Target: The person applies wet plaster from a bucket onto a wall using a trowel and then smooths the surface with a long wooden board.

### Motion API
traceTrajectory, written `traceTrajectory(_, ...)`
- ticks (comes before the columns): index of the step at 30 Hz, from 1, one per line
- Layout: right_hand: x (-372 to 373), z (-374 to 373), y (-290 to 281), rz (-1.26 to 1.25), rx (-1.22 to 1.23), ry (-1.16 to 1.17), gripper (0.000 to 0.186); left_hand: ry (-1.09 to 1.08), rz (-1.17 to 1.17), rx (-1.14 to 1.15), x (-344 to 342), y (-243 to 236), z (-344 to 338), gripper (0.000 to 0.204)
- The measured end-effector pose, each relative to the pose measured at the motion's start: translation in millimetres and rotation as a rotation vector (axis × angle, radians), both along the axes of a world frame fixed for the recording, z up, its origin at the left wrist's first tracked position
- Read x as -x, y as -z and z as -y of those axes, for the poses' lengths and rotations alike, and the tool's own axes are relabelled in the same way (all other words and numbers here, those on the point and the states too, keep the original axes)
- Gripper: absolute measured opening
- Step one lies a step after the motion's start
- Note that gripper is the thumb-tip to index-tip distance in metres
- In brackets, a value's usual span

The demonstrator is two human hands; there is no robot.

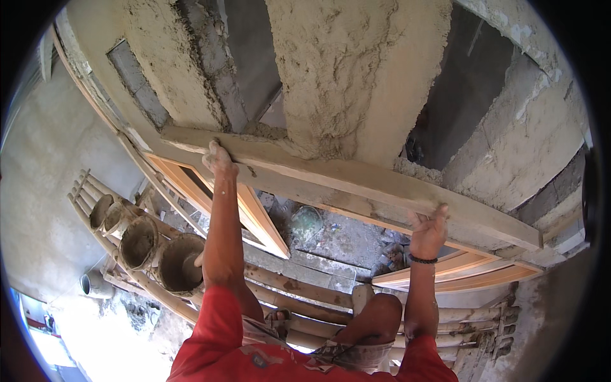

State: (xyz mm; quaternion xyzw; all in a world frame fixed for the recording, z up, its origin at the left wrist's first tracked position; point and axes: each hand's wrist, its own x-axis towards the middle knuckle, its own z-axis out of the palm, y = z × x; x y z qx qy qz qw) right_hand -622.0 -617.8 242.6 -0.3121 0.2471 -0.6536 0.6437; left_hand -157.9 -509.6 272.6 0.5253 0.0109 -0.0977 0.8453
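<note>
A long, mortar-smeared wooden board (331,172) lies across the rough plastered wall (337,70), just beneath the openings and above a window frame. My left hand (221,159) is closed on it near its left end. Farther right, my right hand (429,235) grips the board's lower edge, its fingers partly hidden. Both arms are stretched out, and a dark bead bracelet (423,260) circles my right wrist. Wet, uneven mortar (328,143) sits along the board's upper edge in the middle.
Several mortar-stained buckets (180,262) stand on the pole scaffold (305,309) at left, below my left arm. Wooden window sashes (264,219) hang ajar under the board. Dark gaps (461,83) break the wall above. Rubble and ground show far below through the window opening.
</note>
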Motion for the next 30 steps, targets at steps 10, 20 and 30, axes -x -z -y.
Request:
traceTrajectory(10, 106.7, 36.6, 22.6, -0.044, 0.019, 0.107, 0.048, -0.14, 0.163, -0.075, 105.5, 41.4, 40.6, 0.031)
traceTrajectory(20, -14.2, 0.1, -102.0, 0.012, 0.165, -0.001, 0.05, -0.034, 0.145, 0.141, -18.6, -104.8, 0.1, 0.039)
traceTrajectory(30, -3.0, 5.6, -115.5, 0.031, 0.154, 0.029, 0.051, -0.043, 0.116, 0.107, 2.5, -133.3, 3.8, 0.044)
